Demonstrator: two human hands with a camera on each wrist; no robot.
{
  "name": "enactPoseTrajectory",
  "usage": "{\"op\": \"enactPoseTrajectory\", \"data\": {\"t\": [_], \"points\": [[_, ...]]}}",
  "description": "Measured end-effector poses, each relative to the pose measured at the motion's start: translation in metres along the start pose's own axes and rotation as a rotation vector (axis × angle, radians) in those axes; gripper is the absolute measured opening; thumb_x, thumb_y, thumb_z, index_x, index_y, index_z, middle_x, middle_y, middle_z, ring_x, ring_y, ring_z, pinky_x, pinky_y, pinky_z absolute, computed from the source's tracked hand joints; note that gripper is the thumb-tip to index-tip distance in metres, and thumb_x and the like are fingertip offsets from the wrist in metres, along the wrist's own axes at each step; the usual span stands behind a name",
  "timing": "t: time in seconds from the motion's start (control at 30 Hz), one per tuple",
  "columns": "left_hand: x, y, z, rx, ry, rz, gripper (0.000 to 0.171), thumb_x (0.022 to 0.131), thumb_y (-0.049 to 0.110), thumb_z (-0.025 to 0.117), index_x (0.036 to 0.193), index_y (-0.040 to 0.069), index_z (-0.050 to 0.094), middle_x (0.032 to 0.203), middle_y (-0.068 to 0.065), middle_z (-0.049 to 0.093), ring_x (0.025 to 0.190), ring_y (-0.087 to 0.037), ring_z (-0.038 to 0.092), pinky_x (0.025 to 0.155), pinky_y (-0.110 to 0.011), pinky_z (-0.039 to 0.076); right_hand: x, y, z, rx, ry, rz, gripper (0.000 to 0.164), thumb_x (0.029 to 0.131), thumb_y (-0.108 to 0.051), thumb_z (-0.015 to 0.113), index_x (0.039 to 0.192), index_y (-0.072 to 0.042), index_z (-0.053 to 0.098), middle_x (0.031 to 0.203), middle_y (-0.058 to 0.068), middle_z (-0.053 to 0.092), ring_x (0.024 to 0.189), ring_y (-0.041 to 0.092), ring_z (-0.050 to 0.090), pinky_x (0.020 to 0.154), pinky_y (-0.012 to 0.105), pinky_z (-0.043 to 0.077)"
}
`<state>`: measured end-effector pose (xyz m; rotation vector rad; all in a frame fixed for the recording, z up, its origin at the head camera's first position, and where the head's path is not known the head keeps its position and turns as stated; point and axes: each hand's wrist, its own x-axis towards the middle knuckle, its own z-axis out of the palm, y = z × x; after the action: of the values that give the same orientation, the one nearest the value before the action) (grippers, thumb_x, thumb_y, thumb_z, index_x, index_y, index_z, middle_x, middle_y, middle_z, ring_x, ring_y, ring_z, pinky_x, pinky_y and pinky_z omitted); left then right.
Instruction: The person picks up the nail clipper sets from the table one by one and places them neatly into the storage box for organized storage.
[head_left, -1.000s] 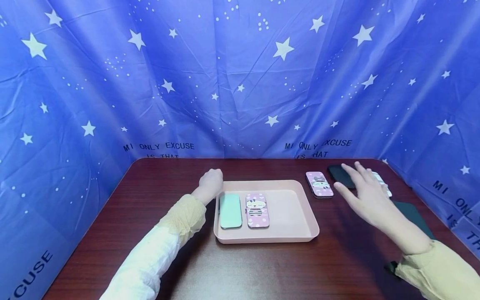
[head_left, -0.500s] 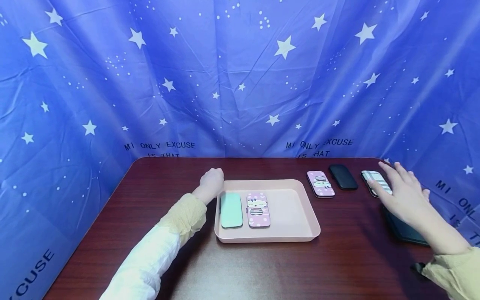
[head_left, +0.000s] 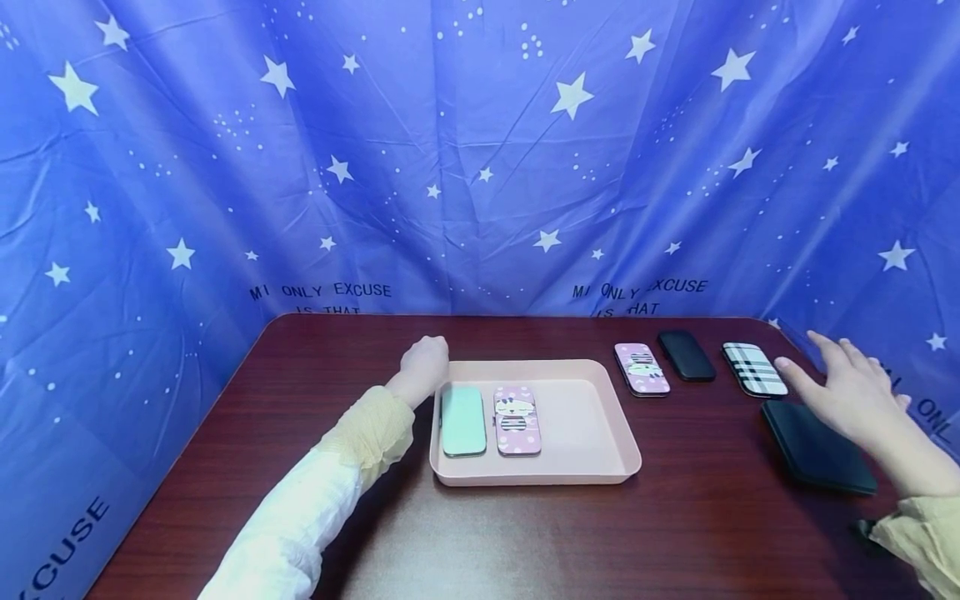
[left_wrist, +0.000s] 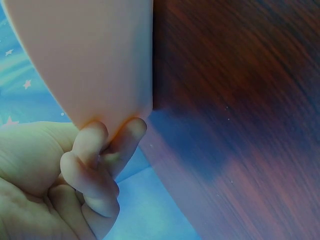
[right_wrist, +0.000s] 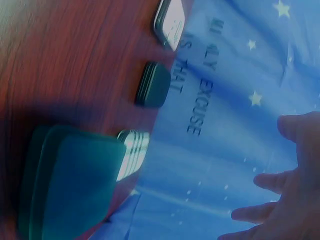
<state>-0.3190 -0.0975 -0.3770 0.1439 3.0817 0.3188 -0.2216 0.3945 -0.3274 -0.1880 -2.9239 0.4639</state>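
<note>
My left hand (head_left: 423, 367) pinches the back left corner of a pale pink tray (head_left: 536, 480). Its curled fingers meet the tray wall (left_wrist: 90, 60) in the left wrist view. In the tray lie a mint green flat case (head_left: 463, 421) and a pink cat-patterned case (head_left: 517, 421), side by side and apart. My right hand (head_left: 855, 396) hovers at the table's right side with fingers spread and nothing held. Nearest below it is a large dark green flat case (head_left: 817, 450), also seen large in the right wrist view. A plaid case (head_left: 754, 369) lies just left of the hand.
Left of the plaid case lie a black case (head_left: 686, 356) and another pink patterned case (head_left: 642, 369), in a row near the back edge. The brown wooden table (head_left: 525, 542) ends at a blue star-printed curtain (head_left: 480, 167) behind and at both sides.
My right hand has moved right, from over the black and plaid cases to beside and above the dark green case, uncovering the smaller ones. My left hand has stayed at the tray corner.
</note>
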Motion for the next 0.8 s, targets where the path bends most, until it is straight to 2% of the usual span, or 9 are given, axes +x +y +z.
{"op": "enactPoseTrajectory", "data": {"t": [0.07, 0.2, 0.3, 0.47, 0.63, 0.8], "points": [[0.000, 0.000, -0.001, -0.001, -0.005, -0.002, 0.013, 0.087, 0.002, 0.057, 0.098, 0.001, 0.063, 0.087, -0.013, 0.068, 0.068, -0.021, 0.064, 0.050, -0.033, 0.051, 0.002, 0.008, -0.001, -0.010, -0.001, 0.005, 0.079, 0.096, -0.053, 0.036, 0.148, 0.000, 0.009, 0.143, 0.044, 0.003, 0.123, 0.070, 0.003, 0.075, 0.088, 0.009], [0.000, 0.001, -0.002, 0.001, -0.016, -0.007, 0.014, 0.087, 0.003, 0.058, 0.100, 0.001, 0.063, 0.087, -0.013, 0.068, 0.068, -0.021, 0.063, 0.049, -0.032, 0.051, 0.007, 0.023, 0.001, -0.027, 0.017, -0.026, 0.078, 0.097, -0.048, 0.036, 0.143, 0.010, 0.012, 0.136, 0.049, 0.011, 0.123, 0.068, 0.010, 0.087, 0.081, 0.015], [0.000, 0.001, -0.002, 0.003, -0.016, -0.007, 0.013, 0.086, 0.002, 0.058, 0.099, 0.001, 0.063, 0.087, -0.013, 0.068, 0.068, -0.022, 0.064, 0.049, -0.032, 0.051, 0.009, 0.035, 0.004, -0.045, 0.022, -0.048, 0.077, 0.098, -0.045, 0.036, 0.139, 0.016, 0.014, 0.131, 0.052, 0.017, 0.123, 0.065, 0.013, 0.093, 0.074, 0.014], [0.001, 0.001, -0.001, -0.004, -0.009, -0.004, 0.011, 0.085, 0.001, 0.059, 0.095, 0.002, 0.064, 0.086, -0.013, 0.069, 0.070, -0.024, 0.066, 0.049, -0.033, 0.051, 0.012, 0.054, 0.007, -0.064, -0.007, -0.019, 0.080, 0.097, -0.047, 0.036, 0.137, 0.020, 0.013, 0.130, 0.051, 0.021, 0.121, 0.065, 0.016, 0.091, 0.074, 0.017], [0.000, 0.000, -0.001, -0.001, -0.003, 0.003, 0.011, 0.086, 0.001, 0.058, 0.095, 0.002, 0.064, 0.085, -0.013, 0.069, 0.069, -0.024, 0.066, 0.049, -0.033, 0.052, 0.011, 0.061, 0.008, -0.092, -0.054, 0.028, 0.083, 0.097, -0.049, 0.033, 0.134, 0.023, 0.015, 0.127, 0.052, 0.022, 0.116, 0.067, 0.020, 0.090, 0.076, 0.018], [0.000, 0.001, -0.002, 0.001, -0.008, 0.001, 0.011, 0.085, 0.002, 0.059, 0.094, 0.002, 0.064, 0.084, -0.013, 0.069, 0.068, -0.024, 0.065, 0.049, -0.033, 0.051, 0.012, 0.071, 0.013, -0.129, -0.109, 0.055, 0.088, 0.096, -0.053, 0.032, 0.131, 0.027, 0.017, 0.123, 0.052, 0.025, 0.113, 0.066, 0.025, 0.089, 0.071, 0.026]]}}
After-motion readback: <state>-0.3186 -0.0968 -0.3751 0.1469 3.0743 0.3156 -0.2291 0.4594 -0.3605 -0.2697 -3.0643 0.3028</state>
